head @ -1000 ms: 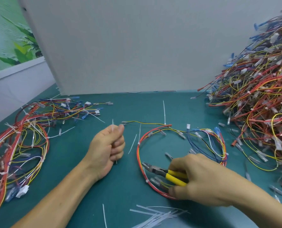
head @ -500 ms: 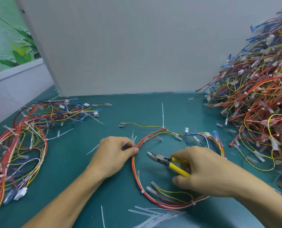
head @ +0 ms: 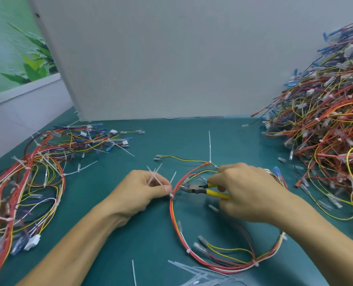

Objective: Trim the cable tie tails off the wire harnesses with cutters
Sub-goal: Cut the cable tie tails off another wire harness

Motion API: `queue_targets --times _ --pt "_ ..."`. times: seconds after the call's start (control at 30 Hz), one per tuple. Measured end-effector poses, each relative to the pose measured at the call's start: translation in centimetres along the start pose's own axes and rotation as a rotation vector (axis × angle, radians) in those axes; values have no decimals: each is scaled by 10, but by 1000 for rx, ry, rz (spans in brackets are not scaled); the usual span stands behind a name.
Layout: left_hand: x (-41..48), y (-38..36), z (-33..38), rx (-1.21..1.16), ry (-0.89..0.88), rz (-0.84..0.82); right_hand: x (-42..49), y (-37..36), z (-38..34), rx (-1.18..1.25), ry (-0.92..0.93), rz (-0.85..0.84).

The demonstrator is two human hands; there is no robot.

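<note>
Partly hidden cutters in right hand grip; left hand pinches tie tails.

Cutters with handle ends buried in the right hand, harness heap cropped by the right edge, cut tie tails cropped at the bottom

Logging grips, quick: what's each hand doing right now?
Left hand: closed, pinching cut tie tails.
Right hand: closed, gripping the yellow-handled cutters.
</note>
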State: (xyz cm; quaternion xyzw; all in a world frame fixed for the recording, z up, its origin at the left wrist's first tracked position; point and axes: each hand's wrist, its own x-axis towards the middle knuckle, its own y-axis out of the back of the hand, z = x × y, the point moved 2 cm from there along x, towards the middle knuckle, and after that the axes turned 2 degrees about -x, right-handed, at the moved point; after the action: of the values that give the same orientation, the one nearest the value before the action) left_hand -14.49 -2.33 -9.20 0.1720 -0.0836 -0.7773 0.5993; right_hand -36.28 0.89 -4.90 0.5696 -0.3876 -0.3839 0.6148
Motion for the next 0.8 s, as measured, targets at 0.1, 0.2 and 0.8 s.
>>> queue_targets --times 0.1,0.2,0.8 --pt "3 1 -2 -9 1 -7 1 -8 -4 21 13 32" --pt "3 1 -1 -7 10 -30 3 -12 -5 43 37 48" --pt "4 1 -4 -33 3 -35 3 -12 -13 -61 59 36"
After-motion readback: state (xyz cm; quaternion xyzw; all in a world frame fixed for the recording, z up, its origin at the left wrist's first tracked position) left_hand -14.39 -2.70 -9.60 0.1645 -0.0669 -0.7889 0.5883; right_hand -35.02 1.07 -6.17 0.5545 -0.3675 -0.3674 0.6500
